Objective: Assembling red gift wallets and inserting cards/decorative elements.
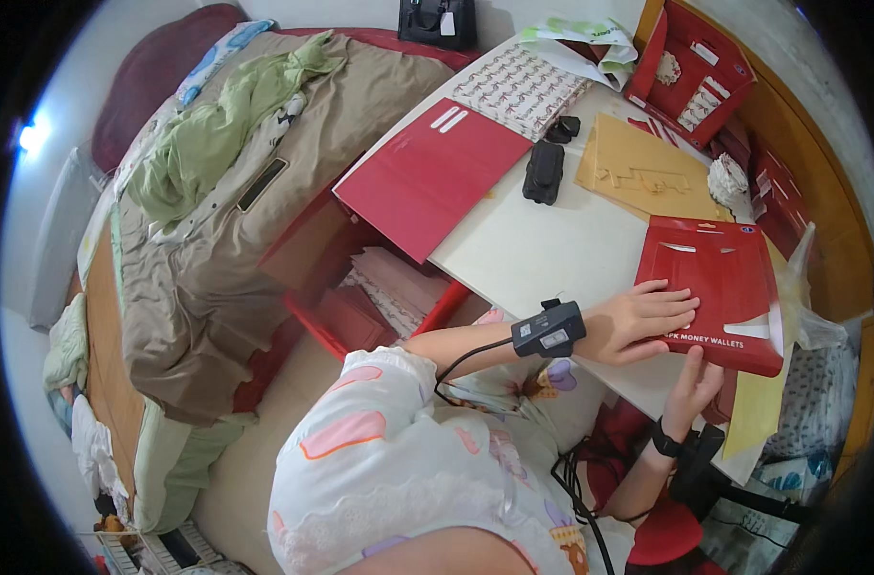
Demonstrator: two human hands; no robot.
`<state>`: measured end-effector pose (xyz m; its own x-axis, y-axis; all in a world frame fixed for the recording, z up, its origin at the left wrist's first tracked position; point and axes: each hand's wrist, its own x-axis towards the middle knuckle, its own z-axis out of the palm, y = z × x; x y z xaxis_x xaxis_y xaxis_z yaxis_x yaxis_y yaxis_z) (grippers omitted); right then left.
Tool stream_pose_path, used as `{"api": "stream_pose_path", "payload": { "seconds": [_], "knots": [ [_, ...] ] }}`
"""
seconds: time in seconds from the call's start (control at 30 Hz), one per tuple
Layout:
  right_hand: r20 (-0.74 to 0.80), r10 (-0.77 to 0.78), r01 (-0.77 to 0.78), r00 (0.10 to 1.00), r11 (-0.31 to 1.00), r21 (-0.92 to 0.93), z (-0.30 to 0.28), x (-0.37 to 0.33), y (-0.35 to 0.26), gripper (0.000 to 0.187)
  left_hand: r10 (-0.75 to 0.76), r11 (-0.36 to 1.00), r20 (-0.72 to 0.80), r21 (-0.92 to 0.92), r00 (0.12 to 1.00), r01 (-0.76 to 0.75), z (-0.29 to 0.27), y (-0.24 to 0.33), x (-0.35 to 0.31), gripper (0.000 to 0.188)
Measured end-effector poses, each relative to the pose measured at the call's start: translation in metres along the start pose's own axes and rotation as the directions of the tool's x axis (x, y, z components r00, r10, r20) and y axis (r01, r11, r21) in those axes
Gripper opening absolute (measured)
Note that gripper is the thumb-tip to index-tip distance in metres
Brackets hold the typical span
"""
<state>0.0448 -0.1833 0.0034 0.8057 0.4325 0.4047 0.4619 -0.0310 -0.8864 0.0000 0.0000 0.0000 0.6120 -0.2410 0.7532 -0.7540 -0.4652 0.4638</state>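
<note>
A flat red cardboard box (pixel 722 278) with cut-out windows lies at the right part of the white table. My left hand (pixel 638 324) rests palm down across the box's left side, its fingers stretched out. At the box's near edge is my right hand (pixel 696 388); its thumb and fingers meet the edge, partly hidden where they go under it. Beyond the box, tan card sheets (pixel 648 163) are spread on the table.
A red folder sheet (pixel 437 172), black case (pixel 544 172) and patterned sheet (pixel 518 91) lie farther left. Open red box (pixel 696 72) stands at the back right. Below the table edge is a red bin (pixel 302 311) with papers. Cables hang by my right arm.
</note>
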Motion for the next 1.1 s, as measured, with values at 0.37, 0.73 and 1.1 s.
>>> {"api": "stream_pose_path", "payload": {
  "seconds": [0.37,0.73,1.1],
  "knots": [
    [-0.059,-0.082,0.083,0.995,0.997,0.007,0.002,0.0,-0.001,0.029,0.06,0.972,0.04,0.224,0.997,-0.067,0.0,-0.002,-0.002,0.049],
    [-0.147,-0.176,0.15,0.973,0.973,-0.176,-0.023,0.011,-0.011,0.021,0.18,0.972,-0.159,0.18,0.971,-0.151,-0.048,0.001,0.016,0.047],
    [-0.267,-0.353,0.328,0.897,0.935,-0.132,-0.026,0.07,-0.077,0.029,-0.141,0.99,-0.216,-0.03,0.966,0.138,-0.104,0.022,0.054,0.03]
  ]
}}
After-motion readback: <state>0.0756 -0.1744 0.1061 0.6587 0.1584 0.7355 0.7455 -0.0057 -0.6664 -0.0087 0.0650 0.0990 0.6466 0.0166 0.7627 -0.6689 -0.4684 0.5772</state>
